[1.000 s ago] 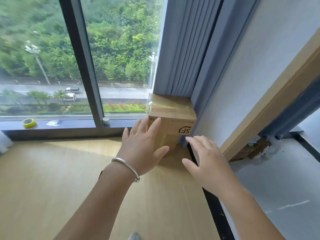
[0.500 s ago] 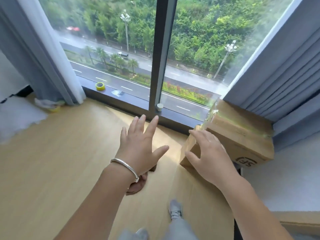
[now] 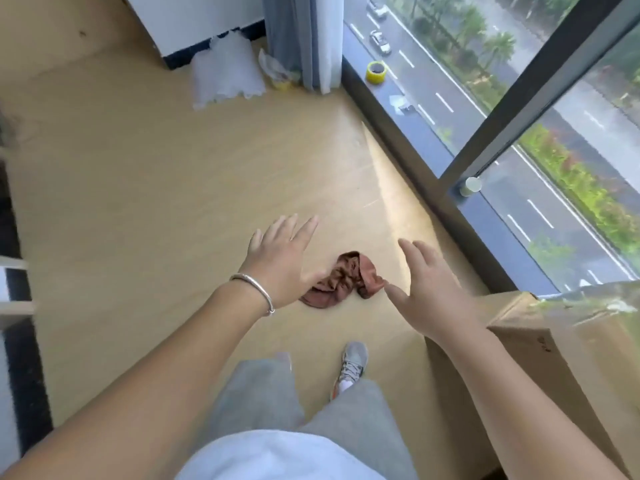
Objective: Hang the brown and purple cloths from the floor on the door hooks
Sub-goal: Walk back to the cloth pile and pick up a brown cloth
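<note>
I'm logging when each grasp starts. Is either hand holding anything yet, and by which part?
Nothing is held. The left hand and right hand are both open, fingers spread, above the crumpled brown cloth on the floor.

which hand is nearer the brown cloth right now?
Too close to call. Left hand overlaps the brown cloth's left edge in the picture; right hand has its thumb tip at the cloth's right edge. Both open, apparently above it; neither holds it.

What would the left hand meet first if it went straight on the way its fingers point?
Probably only bare wooden floor: the left hand points past the brown cloth, which lies to its right. Depth is unclear.
</note>
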The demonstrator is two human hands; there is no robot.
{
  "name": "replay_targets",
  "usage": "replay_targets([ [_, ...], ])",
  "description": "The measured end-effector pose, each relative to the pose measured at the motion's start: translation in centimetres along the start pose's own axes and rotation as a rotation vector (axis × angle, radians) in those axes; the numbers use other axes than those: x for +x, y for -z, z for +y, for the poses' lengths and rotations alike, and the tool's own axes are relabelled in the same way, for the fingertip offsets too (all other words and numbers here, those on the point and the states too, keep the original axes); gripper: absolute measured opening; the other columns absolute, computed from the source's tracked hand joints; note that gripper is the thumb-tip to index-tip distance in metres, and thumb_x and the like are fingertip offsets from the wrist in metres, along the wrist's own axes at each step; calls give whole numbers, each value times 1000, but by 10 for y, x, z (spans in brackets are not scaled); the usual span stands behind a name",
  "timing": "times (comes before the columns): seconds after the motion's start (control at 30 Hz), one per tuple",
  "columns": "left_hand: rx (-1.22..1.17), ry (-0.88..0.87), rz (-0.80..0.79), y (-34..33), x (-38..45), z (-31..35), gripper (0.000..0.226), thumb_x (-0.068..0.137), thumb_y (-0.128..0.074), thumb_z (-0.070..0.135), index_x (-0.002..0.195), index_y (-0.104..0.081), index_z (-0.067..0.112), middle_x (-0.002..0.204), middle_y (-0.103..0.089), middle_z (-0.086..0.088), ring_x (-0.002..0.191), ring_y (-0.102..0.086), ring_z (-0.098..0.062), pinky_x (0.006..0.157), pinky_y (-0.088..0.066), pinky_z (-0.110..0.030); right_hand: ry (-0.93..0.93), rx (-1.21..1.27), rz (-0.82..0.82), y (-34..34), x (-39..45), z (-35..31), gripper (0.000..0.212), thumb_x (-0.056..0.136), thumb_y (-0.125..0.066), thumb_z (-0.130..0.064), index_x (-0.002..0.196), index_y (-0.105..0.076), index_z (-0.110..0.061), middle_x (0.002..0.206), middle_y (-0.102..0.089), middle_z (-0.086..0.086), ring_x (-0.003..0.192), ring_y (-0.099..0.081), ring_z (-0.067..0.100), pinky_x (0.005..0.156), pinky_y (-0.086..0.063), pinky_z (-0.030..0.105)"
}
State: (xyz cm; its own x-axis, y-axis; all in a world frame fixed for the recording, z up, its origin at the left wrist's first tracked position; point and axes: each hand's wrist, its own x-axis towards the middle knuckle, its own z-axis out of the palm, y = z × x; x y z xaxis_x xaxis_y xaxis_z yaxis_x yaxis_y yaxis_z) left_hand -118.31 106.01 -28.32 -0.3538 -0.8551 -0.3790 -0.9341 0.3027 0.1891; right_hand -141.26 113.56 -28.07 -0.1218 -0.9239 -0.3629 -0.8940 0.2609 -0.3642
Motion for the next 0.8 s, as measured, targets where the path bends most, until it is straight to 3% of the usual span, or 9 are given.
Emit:
replay_targets([
  [0.23, -12, 112, -232, -120, 41, -23, 83, 90, -52, 53, 153, -2, 33, 161, -9, -3, 148, -7, -20, 118, -11, -45, 52, -72, -234, -93, 67, 40, 79, 87, -61, -40, 151, -20, -19, 155, -24, 7, 140, -25, 25, 111, -27, 38],
  [0.43, -11, 142, -333, -274, 104, -69, 85, 87, -54, 52, 153, -4, 30, 161, -10, -4, 147, -9, -22, 117, -15, -45, 164, -175, -384, -226, 133, 71, 81, 88, -60, -44, 152, -18, -19, 157, -20, 8, 144, -18, 23, 116, -23, 37],
  [0.63, 66, 90, -325, -428, 171, -138, 84, 89, -56, 41, 154, -5, 27, 160, -13, -6, 147, -12, -23, 116, -13, -44, 301, -285, -466, -377, 212, 101, 82, 85, -61, -45, 150, -19, -18, 155, -20, 9, 143, -20, 26, 115, -24, 40],
  [0.8, 190, -41, -380, -547, 218, -183, 74, 90, -55, 36, 152, -18, 18, 156, -24, -6, 146, -17, -22, 117, -13, -41, 368, -352, -499, -504, 266, 133, 81, 84, -62, -45, 148, -22, -16, 155, -21, 10, 143, -19, 27, 114, -25, 44],
])
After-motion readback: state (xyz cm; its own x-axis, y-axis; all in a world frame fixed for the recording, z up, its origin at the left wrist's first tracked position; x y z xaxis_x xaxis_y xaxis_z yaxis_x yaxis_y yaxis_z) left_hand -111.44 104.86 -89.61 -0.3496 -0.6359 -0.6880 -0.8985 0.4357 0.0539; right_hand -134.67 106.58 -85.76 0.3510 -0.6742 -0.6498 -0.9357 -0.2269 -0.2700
